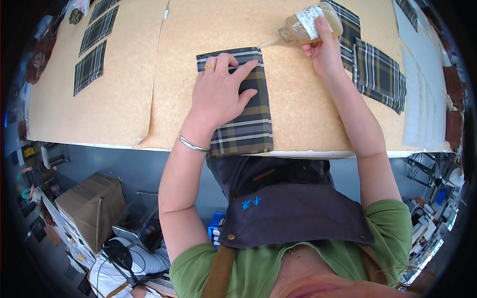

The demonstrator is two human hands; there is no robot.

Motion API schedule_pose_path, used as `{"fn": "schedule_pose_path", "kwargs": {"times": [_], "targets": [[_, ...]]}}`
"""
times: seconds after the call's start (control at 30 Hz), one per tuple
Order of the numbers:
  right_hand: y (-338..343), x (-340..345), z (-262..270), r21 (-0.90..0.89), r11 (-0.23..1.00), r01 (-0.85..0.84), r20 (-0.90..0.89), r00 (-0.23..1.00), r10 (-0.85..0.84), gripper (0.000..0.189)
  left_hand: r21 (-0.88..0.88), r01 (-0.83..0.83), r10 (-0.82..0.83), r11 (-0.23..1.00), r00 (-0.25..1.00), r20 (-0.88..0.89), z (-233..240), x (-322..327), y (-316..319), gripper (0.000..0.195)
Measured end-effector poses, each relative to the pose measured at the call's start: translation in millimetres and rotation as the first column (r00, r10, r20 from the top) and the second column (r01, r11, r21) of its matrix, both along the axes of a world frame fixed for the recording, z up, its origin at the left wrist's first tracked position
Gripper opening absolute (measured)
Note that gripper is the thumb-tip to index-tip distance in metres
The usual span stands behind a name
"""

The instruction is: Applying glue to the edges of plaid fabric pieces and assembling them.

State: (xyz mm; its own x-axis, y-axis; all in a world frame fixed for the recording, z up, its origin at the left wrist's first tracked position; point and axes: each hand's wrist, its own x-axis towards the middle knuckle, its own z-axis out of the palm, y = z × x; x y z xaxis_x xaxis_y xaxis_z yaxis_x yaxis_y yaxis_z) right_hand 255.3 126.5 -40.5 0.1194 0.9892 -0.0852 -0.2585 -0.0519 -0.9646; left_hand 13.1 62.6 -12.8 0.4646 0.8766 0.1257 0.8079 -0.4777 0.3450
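A plaid fabric panel (244, 130) in dark grey, olive and white lies at the table's near edge. Flat on its upper part rests my left hand (223, 85), fingers spread, a ring and a bangle on it. My right hand (324, 48) grips a translucent plastic squeeze bottle (303, 24) of yellowish liquid, tilted on its side. The bottle's narrow nozzle (269, 42) points left, its tip at the panel's upper right corner. Whether liquid is coming out cannot be seen.
Brown paper (179, 22) covers the table. Plaid pieces (380, 70) overlap at right; separate plaid pieces (89, 67) lie at left. White sheets (421, 111) are at the far right. Behind at lower left are a brown-covered box (93, 208) and a seated person (111, 264).
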Motion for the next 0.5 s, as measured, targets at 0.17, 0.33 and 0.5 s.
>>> {"fn": "schedule_pose_path", "kwargs": {"times": [0.17,0.33,0.5], "targets": [[-0.9,4.6,-1.4,-0.028,1.0,0.003,0.015,1.0,-0.003,0.042,-0.035,0.006,-0.006,0.999,1.0,-0.008,2.3,0.3,0.7,0.05],[-12.0,4.4,2.9,-0.086,0.996,-0.007,0.072,0.997,0.013,0.043,-0.019,-0.007,0.007,1.0,1.0,-0.002,-1.5,0.1,1.4,0.049],[-22.8,2.3,4.2,-0.113,0.994,0.009,0.041,0.999,-0.004,0.052,-0.016,-0.009,0.009,1.0,1.0,-0.004,-2.1,-0.1,1.7,0.049]]}}
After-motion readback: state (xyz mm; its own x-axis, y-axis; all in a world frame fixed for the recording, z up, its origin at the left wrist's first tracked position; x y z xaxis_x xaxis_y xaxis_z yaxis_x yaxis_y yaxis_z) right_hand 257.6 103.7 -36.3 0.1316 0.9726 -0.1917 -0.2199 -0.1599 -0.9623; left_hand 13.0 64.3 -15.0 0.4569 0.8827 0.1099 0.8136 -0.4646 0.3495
